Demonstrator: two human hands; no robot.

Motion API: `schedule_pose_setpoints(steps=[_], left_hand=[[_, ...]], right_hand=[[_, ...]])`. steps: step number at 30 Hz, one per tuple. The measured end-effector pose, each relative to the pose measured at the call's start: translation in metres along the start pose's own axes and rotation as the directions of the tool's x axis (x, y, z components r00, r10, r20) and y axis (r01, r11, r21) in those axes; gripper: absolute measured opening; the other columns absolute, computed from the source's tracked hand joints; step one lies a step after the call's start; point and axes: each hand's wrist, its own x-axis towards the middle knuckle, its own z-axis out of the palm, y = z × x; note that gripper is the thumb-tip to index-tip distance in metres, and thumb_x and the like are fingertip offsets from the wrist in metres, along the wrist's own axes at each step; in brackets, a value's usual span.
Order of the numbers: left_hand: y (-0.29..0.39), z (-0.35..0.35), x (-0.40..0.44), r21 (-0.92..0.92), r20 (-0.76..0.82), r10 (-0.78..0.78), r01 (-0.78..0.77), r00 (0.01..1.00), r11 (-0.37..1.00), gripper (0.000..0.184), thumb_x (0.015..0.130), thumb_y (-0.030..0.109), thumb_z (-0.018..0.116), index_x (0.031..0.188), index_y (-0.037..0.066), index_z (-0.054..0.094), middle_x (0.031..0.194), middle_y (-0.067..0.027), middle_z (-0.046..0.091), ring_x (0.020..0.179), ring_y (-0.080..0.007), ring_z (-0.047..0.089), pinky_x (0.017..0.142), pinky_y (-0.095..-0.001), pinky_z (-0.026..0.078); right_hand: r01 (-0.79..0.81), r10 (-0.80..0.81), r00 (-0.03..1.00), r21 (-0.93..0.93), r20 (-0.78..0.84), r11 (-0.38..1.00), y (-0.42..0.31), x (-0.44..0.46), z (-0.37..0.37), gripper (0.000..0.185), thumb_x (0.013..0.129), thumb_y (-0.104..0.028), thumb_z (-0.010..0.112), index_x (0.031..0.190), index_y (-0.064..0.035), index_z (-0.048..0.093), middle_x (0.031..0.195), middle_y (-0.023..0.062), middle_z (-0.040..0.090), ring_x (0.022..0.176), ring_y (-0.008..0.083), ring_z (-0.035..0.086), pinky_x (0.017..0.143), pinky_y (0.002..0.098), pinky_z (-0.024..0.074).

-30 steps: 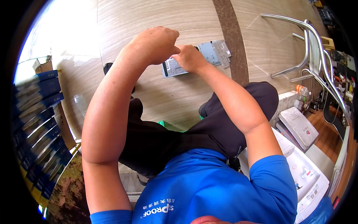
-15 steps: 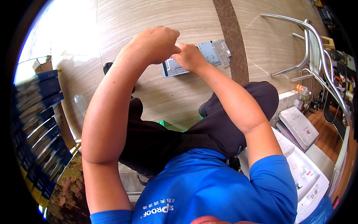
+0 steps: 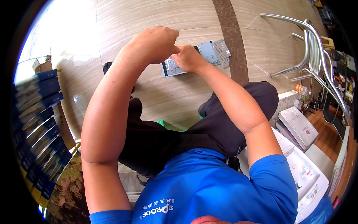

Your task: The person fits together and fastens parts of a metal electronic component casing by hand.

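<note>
A grey metal chassis (image 3: 210,53) with perforated panels, like an opened casing of an electronic device, lies flat on the floor in front of me. My left hand (image 3: 156,44) is over its left end, fingers curled and bent downward; the fingertips are mostly hidden. Just to the right, my right hand (image 3: 189,59) is over the middle of the chassis with fingers closed, thumb side meeting the left hand. Whatever sits between the two hands is too small or covered to make out.
Wood-look floor tiles (image 3: 167,16) carry a dark brown strip (image 3: 237,48) right of the chassis. Chairs with chrome legs (image 3: 309,48) stand at right. Stacked blue boxes (image 3: 41,127) line the left. Near my right elbow are a white plastic piece (image 3: 302,170) and a white box (image 3: 299,127).
Almost nothing differs. Both hands keep their place over the chassis, with only a very slight shift of the right hand's fingers.
</note>
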Motion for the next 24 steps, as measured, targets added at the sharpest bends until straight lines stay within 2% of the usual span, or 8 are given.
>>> schedule_pose_setpoints(steps=[5,7,8,10,13,20,24], left_hand=[[-0.003,0.002,0.003,0.003,-0.006,0.008,-0.008,1.0,1.0,0.049,0.094,0.034,0.066,0.135,0.009,0.058,0.123,-0.0144,0.067,0.12,-0.0306,0.06,0.1,-0.0436,0.049],[-0.004,0.003,0.003,0.01,-0.009,0.015,-0.015,1.0,1.0,0.049,0.094,0.034,0.066,0.135,0.009,0.058,0.123,-0.0145,0.067,0.12,-0.0307,0.06,0.1,-0.0435,0.049],[-0.004,0.003,0.003,0.016,-0.012,0.022,-0.022,1.0,1.0,0.049,0.094,0.034,0.066,0.135,0.009,0.058,0.123,-0.0147,0.067,0.12,-0.0309,0.06,0.1,-0.0434,0.049],[-0.004,0.002,0.002,0.01,-0.012,0.02,-0.02,1.0,1.0,0.049,0.093,0.034,0.066,0.135,0.009,0.057,0.123,-0.0147,0.067,0.12,-0.0309,0.06,0.101,-0.0436,0.049],[-0.004,0.001,0.0,0.008,-0.018,0.025,-0.025,1.0,1.0,0.049,0.093,0.034,0.066,0.135,0.009,0.057,0.124,-0.0146,0.067,0.121,-0.031,0.06,0.101,-0.0439,0.049],[-0.004,0.001,-0.001,-0.004,-0.017,0.016,-0.016,1.0,1.0,0.05,0.093,0.034,0.066,0.136,0.009,0.057,0.125,-0.0144,0.067,0.122,-0.0308,0.06,0.102,-0.044,0.048],[-0.001,-0.001,-0.001,-0.003,0.001,-0.002,0.002,1.0,1.0,0.05,0.093,0.035,0.066,0.136,0.01,0.057,0.124,-0.0142,0.067,0.121,-0.0305,0.06,0.101,-0.0441,0.049]], right_hand=[[-0.073,0.073,0.997,0.025,-0.023,0.997,0.002,0.001,0.002,0.018,0.09,-0.017,0.064,0.094,0.0007,0.067,0.084,0.0224,0.069,0.084,0.0406,0.066,0.076,0.0476,0.052],[-0.157,0.156,0.988,-0.061,-0.022,0.986,0.006,0.003,0.005,0.02,0.091,-0.018,0.064,0.092,0.0011,0.067,0.084,0.0225,0.068,0.084,0.0406,0.066,0.075,0.0478,0.0519],[-0.156,0.155,0.988,-0.062,-0.022,0.986,0.007,0.003,0.004,0.02,0.091,-0.018,0.064,0.092,0.0011,0.067,0.084,0.0225,0.068,0.084,0.0406,0.066,0.075,0.0478,0.0519],[-0.048,0.047,0.999,-0.058,-0.006,0.997,0.009,0.002,0.004,0.022,0.091,-0.021,0.064,0.093,0.0001,0.067,0.083,0.024,0.068,0.083,0.0413,0.066,0.075,0.0482,0.052],[-0.018,0.018,1.0,0.001,0.024,1.0,0.002,0.0,0.001,0.023,0.092,-0.022,0.062,0.097,-0.0004,0.067,0.083,0.0254,0.067,0.083,0.0423,0.065,0.075,0.0489,0.0519],[-0.007,0.005,0.999,0.045,0.049,0.999,-0.003,-0.001,0.001,0.022,0.093,-0.019,0.059,0.103,-0.0006,0.066,0.085,0.0254,0.067,0.085,0.0425,0.065,0.077,0.049,0.0515],[-0.026,0.025,1.0,0.108,0.01,0.994,-0.009,-0.003,0.0,0.025,0.093,-0.024,0.062,0.101,-0.0009,0.067,0.083,0.0253,0.067,0.083,0.0421,0.065,0.077,0.0487,0.0518]])
